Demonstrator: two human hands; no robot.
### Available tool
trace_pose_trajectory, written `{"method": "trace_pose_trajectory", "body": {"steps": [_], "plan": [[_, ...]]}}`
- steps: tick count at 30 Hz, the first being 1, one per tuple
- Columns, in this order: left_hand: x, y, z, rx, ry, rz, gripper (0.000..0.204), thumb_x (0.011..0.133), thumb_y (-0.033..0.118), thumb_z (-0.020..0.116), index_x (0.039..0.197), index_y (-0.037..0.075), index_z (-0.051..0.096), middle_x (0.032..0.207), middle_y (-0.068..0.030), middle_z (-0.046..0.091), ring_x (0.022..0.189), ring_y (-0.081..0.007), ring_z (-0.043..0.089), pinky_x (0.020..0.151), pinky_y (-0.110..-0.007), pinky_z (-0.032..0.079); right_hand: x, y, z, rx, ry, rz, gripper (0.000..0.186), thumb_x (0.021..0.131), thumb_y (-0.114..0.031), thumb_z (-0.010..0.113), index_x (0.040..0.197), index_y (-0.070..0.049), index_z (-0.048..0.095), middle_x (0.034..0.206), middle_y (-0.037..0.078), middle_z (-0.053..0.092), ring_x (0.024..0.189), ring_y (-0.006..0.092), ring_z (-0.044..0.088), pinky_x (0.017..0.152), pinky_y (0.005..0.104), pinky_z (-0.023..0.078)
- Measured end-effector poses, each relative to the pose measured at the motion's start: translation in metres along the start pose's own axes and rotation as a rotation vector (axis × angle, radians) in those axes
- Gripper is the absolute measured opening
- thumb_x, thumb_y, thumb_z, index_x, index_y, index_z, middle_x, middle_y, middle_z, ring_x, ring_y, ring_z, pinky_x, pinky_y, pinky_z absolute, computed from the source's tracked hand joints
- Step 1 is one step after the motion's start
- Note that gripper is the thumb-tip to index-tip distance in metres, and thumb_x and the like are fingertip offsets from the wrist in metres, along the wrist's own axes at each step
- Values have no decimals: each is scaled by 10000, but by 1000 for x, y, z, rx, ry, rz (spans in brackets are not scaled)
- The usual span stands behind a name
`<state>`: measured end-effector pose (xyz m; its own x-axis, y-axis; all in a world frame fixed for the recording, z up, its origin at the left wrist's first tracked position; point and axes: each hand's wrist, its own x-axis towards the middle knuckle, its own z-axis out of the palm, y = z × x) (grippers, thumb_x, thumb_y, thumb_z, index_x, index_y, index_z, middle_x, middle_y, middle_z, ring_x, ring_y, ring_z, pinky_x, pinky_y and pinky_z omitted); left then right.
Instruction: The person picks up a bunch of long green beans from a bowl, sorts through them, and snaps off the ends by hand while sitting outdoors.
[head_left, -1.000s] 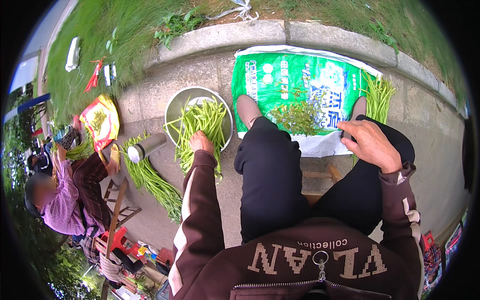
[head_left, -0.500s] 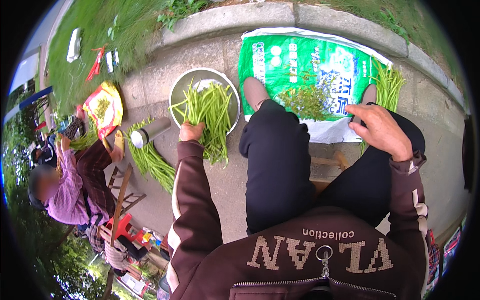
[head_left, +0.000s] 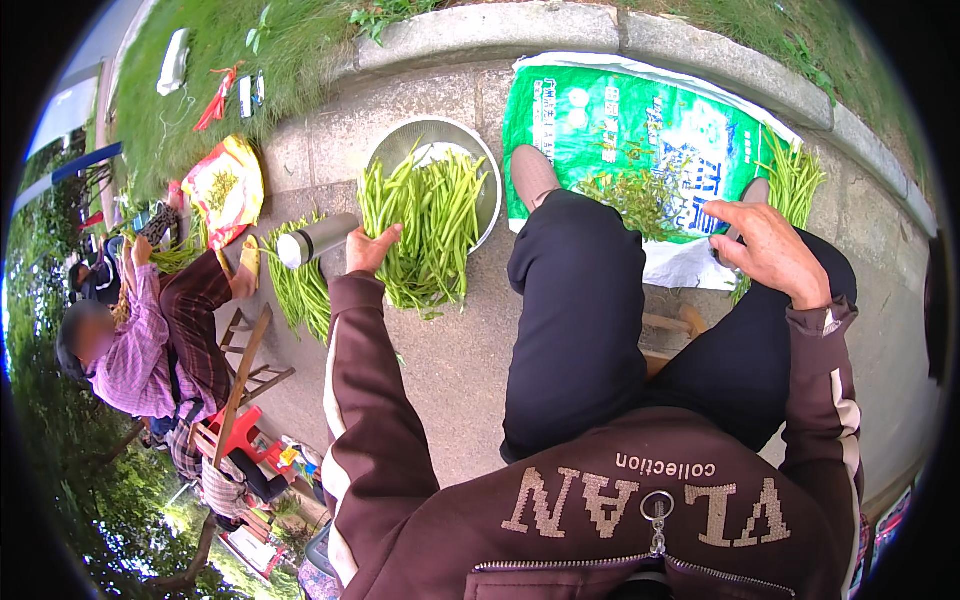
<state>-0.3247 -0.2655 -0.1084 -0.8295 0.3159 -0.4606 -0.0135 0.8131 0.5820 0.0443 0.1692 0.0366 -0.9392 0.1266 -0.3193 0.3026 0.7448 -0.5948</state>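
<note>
A round metal basin [head_left: 490, 205] on the pavement is heaped with long, thin green stalks [head_left: 425, 220], perhaps beans or buds, many hanging over its near rim. My left hand [head_left: 372, 248] is at the left side of this heap, thumb and fingers parted, touching or very close to the stalks. Above my right knee is my right hand [head_left: 768, 248], its thumb and forefinger spread and nothing visible between them. Below it lies a green and white sack [head_left: 590, 95] under my shoes. Leafy scraps [head_left: 635, 200] lie on the sack, and another bundle of stalks [head_left: 793, 185] rests at its right edge.
A steel flask [head_left: 318, 240] lies on more green stalks [head_left: 300, 290] left of the basin. Farther left, a person [head_left: 150, 360] sits near a red and yellow sack [head_left: 228, 190]. A stone kerb [head_left: 500, 32] and grass border the far side.
My left hand has loosened from the bunch and shifted slightly left, while the stalks now lie more evenly over the basin. My right hand stays nearly still. The whole view has shifted slightly.
</note>
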Motion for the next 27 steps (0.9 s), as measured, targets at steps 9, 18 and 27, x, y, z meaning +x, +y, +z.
{"method": "trace_pose_trajectory", "body": {"steps": [9,18,27], "plan": [[13,21,30,528,-52,-10,476,588,275,770,876,-78,633,822,-230,650,779,-311,649,743,-374,501,3,-3,-4,53,-6,47,318,785,-138,612,1071,-4,579,1002,186,619,912,351,583,790,410,459],[15,-10,16,117,-1,-100,286,635,109,734,849,-42,622,728,-90,642,628,-153,573,630,-282,473,3,0,-2,36,-16,16,361,775,-125,628,1106,4,563,1024,177,615,829,297,602,764,374,467],[-31,24,-22,-375,-124,-82,176,742,44,668,882,-12,576,675,-73,596,524,-140,545,471,-264,446,6,1,0,31,-15,-7,352,786,-139,623,1108,-12,563,1051,166,606,913,338,572,809,382,448]]}}
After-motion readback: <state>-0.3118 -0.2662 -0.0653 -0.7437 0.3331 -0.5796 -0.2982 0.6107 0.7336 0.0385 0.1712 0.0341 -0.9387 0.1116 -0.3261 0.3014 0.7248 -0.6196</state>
